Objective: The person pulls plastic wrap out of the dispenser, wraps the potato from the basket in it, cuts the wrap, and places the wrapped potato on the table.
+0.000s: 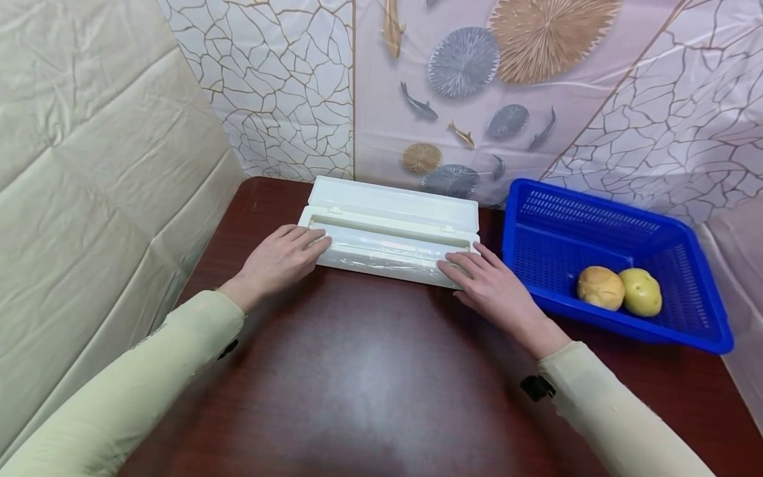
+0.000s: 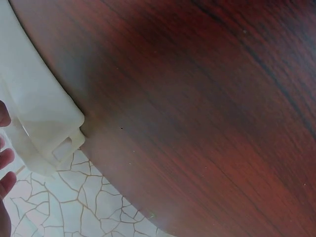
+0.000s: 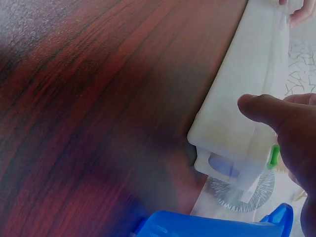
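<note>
A long white cling film dispenser (image 1: 357,262) lies at the back of the table, its lid (image 1: 393,202) tipped back. Clear, shiny film (image 1: 381,255) stretches along its front part, with an open slot behind it. My left hand (image 1: 283,255) rests on the dispenser's left end, fingers laid across the film. At the other end, the fingers of my right hand (image 1: 489,285) touch the top. In the right wrist view, the thumb (image 3: 261,108) extends straight beside the dispenser's front wall (image 3: 237,89). The left wrist view catches only fingertips (image 2: 6,158) near the dispenser's end (image 2: 44,108).
A blue plastic basket (image 1: 602,205) stands to the right of the dispenser. Inside it sit a round brown bread roll (image 1: 600,289) and a yellow-green potato-like item (image 1: 641,292). Patterned sheeting (image 1: 286,86) hangs behind the dark red wooden table (image 1: 357,371).
</note>
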A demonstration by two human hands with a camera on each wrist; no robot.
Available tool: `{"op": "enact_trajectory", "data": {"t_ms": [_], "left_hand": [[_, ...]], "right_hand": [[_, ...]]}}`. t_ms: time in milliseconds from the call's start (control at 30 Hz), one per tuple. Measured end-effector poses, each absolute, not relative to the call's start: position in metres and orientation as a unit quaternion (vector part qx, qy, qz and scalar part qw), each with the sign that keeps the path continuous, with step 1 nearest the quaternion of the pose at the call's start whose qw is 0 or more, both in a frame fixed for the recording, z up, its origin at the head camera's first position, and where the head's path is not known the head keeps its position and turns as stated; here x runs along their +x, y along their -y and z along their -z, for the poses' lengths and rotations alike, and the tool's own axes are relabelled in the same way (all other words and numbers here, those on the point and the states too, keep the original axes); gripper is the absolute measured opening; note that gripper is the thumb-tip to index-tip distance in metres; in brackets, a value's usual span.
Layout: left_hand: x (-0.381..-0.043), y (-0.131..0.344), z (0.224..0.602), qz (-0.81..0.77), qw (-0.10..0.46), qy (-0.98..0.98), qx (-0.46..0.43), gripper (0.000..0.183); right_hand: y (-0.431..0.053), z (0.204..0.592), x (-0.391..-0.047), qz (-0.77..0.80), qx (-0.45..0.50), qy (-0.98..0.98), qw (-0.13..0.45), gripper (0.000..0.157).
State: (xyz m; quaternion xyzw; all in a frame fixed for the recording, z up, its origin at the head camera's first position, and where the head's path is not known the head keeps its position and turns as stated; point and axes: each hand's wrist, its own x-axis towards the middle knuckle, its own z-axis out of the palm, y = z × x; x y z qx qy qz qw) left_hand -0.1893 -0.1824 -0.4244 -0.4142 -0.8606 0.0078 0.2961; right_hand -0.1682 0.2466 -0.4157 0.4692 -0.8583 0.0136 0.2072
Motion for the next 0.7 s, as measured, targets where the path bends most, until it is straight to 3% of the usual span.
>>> {"op": "enact_trajectory", "data": {"t_ms": [400,700], "left_hand": [[-0.190,0.185,0.421,0.020,0.287,0.863,-0.416,0.034],[-0.190,0.185,0.415,0.045,0.250,0.882,-0.396,0.031]], "right_hand": [[-0.243,0.413,-0.171,-0.005,0.473,0.855,0.212,0.044],[-0.242,0.405,-0.175,-0.054,0.459,0.859,0.221,0.037]]}}
